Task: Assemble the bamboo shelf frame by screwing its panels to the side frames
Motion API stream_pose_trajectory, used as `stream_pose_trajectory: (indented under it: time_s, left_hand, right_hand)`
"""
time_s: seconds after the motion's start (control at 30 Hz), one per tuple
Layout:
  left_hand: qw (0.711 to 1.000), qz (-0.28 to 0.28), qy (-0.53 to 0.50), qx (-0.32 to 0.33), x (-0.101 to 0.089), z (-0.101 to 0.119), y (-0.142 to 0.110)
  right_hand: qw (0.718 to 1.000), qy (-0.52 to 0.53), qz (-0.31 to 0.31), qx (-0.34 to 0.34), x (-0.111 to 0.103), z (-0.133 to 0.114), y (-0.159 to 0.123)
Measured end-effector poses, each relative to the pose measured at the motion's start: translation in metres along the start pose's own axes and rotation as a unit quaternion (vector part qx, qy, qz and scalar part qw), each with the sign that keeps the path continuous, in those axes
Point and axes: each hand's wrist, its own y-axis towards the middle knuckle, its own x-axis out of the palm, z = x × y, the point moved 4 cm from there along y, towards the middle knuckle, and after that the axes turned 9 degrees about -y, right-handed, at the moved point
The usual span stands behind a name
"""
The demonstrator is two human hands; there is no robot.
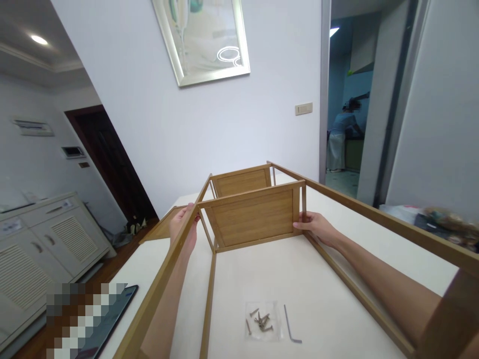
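A wooden shelf frame [342, 197] lies on its side on the white table, its long rails running toward me. Two panels are set across it: a nearer shelf panel [254, 217] and a farther shelf panel [243, 182]. At the near panel's left end, my left hand [178, 223] is wrapped round the frame, partly hidden by the upper rail. My right hand [317, 227] grips the panel's right end, fingers closed by the upright. Nearer me are several screws [262, 321] on a clear plastic bag [275, 333], with a hex key [288, 323] beside them.
A loose wooden panel [159, 230] lies at the table's left edge. Closer on that side is a dark flat device [116, 319]. A white wall with a framed picture [211, 40] stands behind the table [258, 269]. Through the doorway, a person [340, 134] bends over a counter.
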Motion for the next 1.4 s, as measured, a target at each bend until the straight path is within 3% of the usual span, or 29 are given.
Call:
stream_pose_trajectory:
  time_s: [0.17, 0.4, 0.57, 0.93, 1.07, 1.2, 1.3, 1.4]
  left_hand:
    - [1.000, 0.003, 0.000, -0.003, -0.001, 0.000, 0.002]
    - [1.000, 0.001, -0.022, -0.010, -0.001, 0.002, -0.002]
    - [0.999, 0.029, -0.008, 0.015, -0.004, 0.005, -0.003]
    - [0.999, -0.001, -0.008, 0.037, -0.021, -0.002, 0.015]
    - [0.999, -0.041, -0.018, -0.003, -0.015, -0.009, 0.000]
    - [0.986, -0.113, 0.065, -0.104, -0.024, -0.030, -0.025]
    - [0.951, -0.182, 0.176, -0.176, -0.034, -0.052, -0.041]
    - [0.907, -0.220, 0.295, -0.205, -0.038, -0.069, -0.052]
  right_hand:
    - [0.998, 0.013, -0.060, 0.025, 0.004, 0.002, 0.000]
    - [0.999, -0.011, -0.029, 0.018, 0.002, 0.005, 0.000]
    - [1.000, -0.011, -0.013, 0.014, 0.000, 0.008, 0.001]
    - [1.000, -0.001, -0.007, 0.003, 0.000, 0.008, 0.000]
    - [1.000, 0.001, -0.007, 0.002, 0.001, 0.008, 0.000]
    - [1.000, 0.003, -0.005, -0.004, 0.002, 0.008, 0.000]
    - [1.000, -0.005, 0.007, -0.006, 0.003, 0.008, 0.001]
    - [1.000, -0.022, 0.019, 0.000, 0.003, 0.009, 0.000]
